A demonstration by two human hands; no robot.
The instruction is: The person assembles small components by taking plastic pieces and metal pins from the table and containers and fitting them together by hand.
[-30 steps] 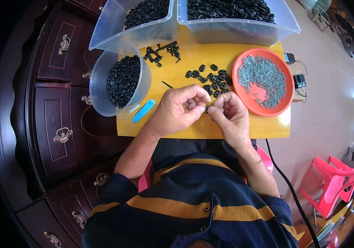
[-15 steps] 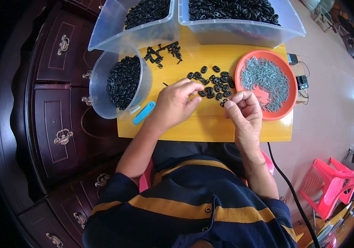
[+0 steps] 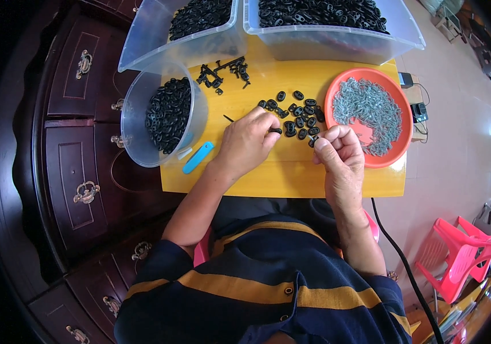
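Left hand [image 3: 246,140] was over the mid of the yellow table [image 3: 245,184], thumb + index closed on a black oval piece [image 3: 276,131], pinched right at the tips, abt level w/ the lower edge of the loose pile. Other fingers curled under, detail hidden by back of hand.

Right hand [image 3: 340,152] was near the orange dish, thumb + index pinching a small black part [image 3: 312,143] w/ a pale sliver at its upper end; too small to tell how the two fit. Hands were apart, pieces not touching.

Loose pile of black two-hole ovals [image 3: 299,119] sat just beyond the fingertips, btwn both hands, some overlapping. Orange dish [image 3: 362,132] was just right of it, full of thin grey pins [image 3: 371,100] w/ a bare patch near its lower left.

Dark pointed rod [image 3: 228,118] lay by my left knuckles. Blue-handled tool [image 3: 198,157] was left of that wrist, next to the clear round tub [image 3: 199,109] w/ more black pcs. Black sprue-like bits [image 3: 220,73] lay upper left, below 2 clear bins [image 3: 331,49] at the far edge, both holding black pcs.
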